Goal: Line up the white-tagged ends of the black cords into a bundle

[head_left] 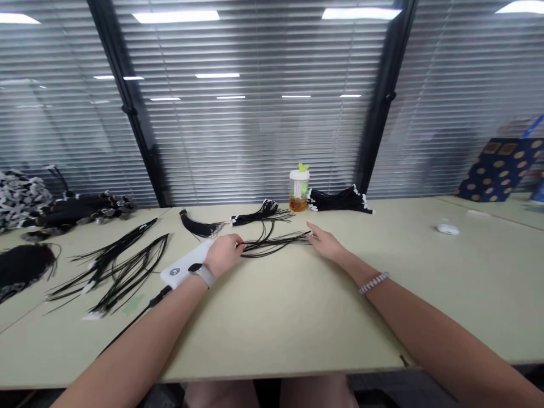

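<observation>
A loose bundle of thin black wires (pixel 274 244) stretches between my two hands, just above or on the table. My left hand (pixel 224 254) is closed, thumb and forefinger pinching the bundle's left end. At the other end, the fingertips of my right hand (pixel 326 241) close around the wire tips. Beneath my left hand and wrist lies a white box (pixel 183 267) with a round dark logo, a black cable (pixel 159 297) at its near end. Behind the wires rests another bunch of black wires (pixel 257 213) with white connectors.
Several more bunches of black wires (pixel 121 255) lie at the left, with a dark heap (pixel 80 209) farther back. A lidded cup (pixel 298 190) stands by the blinds beside a wire stack (pixel 338 200). Rightward are a white earbud case (pixel 447 229) and a dotted bag (pixel 495 170).
</observation>
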Demonstrator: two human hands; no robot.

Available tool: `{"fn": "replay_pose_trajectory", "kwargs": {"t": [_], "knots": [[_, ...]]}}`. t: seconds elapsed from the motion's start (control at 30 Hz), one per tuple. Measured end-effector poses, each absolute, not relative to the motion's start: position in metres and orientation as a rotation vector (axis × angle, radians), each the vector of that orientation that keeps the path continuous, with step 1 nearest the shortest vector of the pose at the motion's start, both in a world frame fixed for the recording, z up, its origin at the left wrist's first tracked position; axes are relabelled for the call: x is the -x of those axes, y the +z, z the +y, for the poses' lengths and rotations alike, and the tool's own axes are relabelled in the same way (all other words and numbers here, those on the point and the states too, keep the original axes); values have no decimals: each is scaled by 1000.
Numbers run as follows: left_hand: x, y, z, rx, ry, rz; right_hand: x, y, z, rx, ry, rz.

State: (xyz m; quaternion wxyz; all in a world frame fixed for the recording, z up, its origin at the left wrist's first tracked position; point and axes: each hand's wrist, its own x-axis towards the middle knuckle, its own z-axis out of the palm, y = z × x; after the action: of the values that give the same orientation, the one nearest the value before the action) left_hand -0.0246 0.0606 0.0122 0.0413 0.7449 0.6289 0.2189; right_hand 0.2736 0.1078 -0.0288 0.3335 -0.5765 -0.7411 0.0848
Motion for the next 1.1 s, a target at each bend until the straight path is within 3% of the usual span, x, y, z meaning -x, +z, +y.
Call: {"fn": "replay_pose_trajectory", "kwargs": {"t": [0.4, 0.73, 1.1], "knots": [[16, 16, 54, -2275, 603, 1842, -262, 21, 89, 1086, 265, -1226], [7, 18, 45, -2256, 550, 1913, -206, 48, 25, 549, 952, -1127], [1, 14, 38, -2318, 721, 1701, -211, 43, 23, 819, 642, -1450]]}}
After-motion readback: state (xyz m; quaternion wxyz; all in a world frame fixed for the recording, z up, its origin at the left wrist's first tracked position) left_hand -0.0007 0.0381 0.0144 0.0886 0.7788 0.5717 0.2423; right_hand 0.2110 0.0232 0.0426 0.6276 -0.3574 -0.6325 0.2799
